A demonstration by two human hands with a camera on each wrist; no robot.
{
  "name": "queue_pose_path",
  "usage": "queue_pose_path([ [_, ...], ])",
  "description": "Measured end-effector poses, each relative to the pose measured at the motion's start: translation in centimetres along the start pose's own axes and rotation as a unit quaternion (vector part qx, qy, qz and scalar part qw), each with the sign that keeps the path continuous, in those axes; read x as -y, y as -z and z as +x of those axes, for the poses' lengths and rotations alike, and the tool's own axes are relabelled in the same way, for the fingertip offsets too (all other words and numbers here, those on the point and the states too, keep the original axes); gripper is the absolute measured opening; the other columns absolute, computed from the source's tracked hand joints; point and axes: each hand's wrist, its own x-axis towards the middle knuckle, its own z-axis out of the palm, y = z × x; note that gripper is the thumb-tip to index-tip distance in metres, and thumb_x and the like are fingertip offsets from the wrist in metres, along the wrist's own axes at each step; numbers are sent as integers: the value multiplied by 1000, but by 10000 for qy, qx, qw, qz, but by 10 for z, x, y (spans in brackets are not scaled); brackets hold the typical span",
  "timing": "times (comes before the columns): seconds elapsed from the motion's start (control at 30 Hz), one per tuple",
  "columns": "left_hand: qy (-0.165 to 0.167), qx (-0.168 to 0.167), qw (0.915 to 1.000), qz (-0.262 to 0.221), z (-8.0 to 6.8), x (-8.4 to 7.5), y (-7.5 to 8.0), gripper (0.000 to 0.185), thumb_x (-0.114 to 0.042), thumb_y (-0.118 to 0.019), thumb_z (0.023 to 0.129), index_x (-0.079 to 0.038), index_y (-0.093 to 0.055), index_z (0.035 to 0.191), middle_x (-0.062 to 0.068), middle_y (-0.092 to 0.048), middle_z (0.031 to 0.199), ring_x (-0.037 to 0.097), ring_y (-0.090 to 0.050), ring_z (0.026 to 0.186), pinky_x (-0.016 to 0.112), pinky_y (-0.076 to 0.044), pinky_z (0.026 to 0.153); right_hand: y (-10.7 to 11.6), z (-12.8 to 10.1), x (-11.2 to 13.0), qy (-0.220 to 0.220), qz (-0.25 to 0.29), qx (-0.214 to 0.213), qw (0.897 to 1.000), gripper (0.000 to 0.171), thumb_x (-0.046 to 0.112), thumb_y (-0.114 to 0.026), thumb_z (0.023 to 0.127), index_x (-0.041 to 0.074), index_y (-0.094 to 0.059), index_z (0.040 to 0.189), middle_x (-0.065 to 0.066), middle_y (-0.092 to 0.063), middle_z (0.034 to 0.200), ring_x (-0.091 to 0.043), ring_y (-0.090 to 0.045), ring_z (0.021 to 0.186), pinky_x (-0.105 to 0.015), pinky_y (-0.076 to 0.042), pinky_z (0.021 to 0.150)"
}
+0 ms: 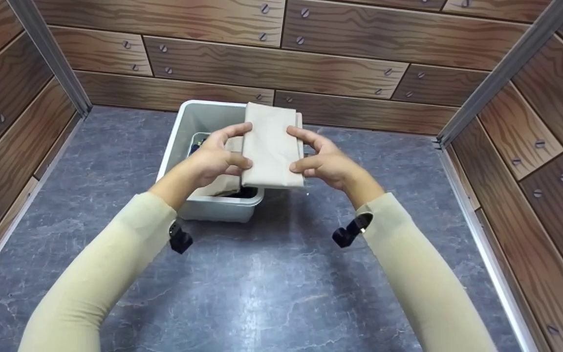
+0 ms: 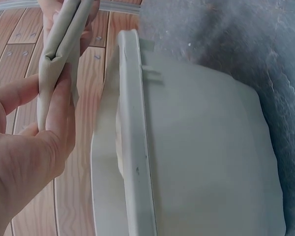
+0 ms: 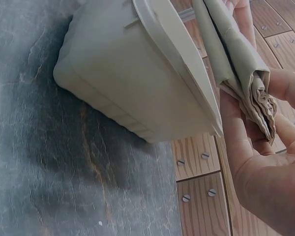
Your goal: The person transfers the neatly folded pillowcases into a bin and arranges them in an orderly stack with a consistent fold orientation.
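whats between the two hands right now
A folded beige cloth, held above the white plastic bin, spans between the left hand and right hand; the head view shows it.

Matt cloth (image 1: pixel 271 146) — smooth plastic bin (image 1: pixel 184 127).
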Motion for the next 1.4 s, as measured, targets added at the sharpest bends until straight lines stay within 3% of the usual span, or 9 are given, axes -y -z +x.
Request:
queue_pose_path([
  [0.33,31,-38,9999,154,-4,-2,14,89,23,-59,79,-15,-33,156,5,-23,157,32,-58,113,44,-60,85,-14,10,2,-114,-58,-57,9999,91,-24,-65,77,23,-43,152,-1,-32,153,-27,-65,101,-39,-61,82],
  [0.67,52,-111,9995,304,-7,-4,23,91,23,-59,79,-16,-32,156,3,-23,157,33,-58,111,43,-60,83,-25,20,3,-185,-41,-62,9998,93,-26,-63,75,23,-43,151,-13,-40,144,-30,-62,106,-45,-59,88],
  [0.97,123,-172,9985,509,-12,-6,31,90,23,-60,80,-18,-33,155,7,-29,152,32,-60,112,38,-61,79,-36,26,4,-100,-218,-60,9997,91,-25,-64,75,21,-44,151,-3,-34,151,-30,-62,107,-42,-59,86],
  [1.4,104,-292,9969,721,-18,-7,47,92,23,-60,77,-17,-32,156,6,-25,154,31,-56,112,37,-61,79,-52,37,3,-114,-239,26,9996,93,-26,-64,74,20,-43,152,-8,-35,149,-30,-61,107,-43,-60,85],
])
